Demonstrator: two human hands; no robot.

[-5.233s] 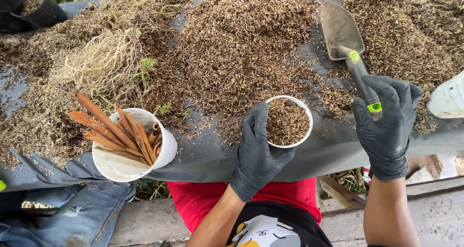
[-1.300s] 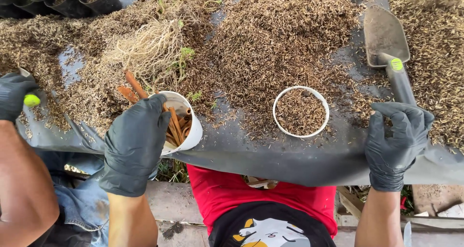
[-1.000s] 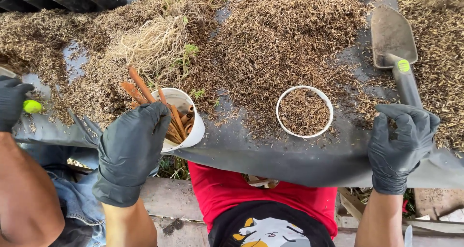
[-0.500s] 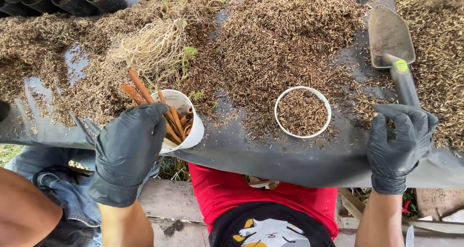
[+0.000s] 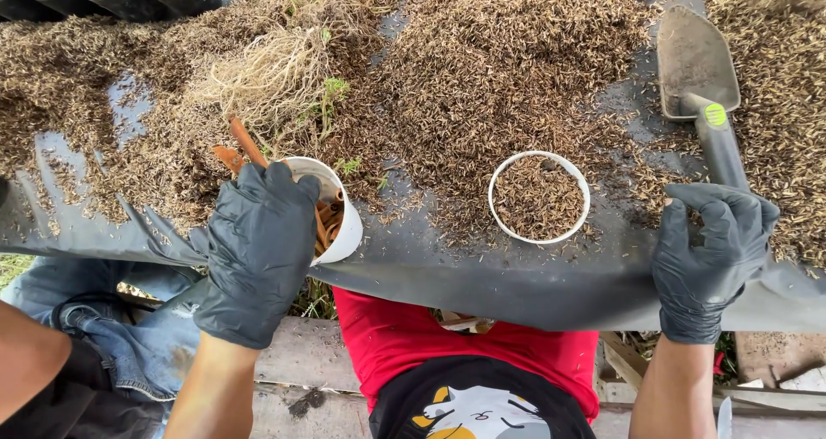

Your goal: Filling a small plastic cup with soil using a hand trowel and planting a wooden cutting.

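Neighbour's arm now gone; left hand (image 5: 258,241) around white stick-filled cup (image 5: 337,211), right hand (image 5: 710,250) gripping trowel (image 5: 701,86).

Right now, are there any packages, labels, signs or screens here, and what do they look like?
No packages, signs or screens show.
Green sticker: small round lime dot on the trowel handle, upper right.
Shirt print: cartoon animal in orange, white and grey on the black front, bottom centre.
Neither hand touches them.
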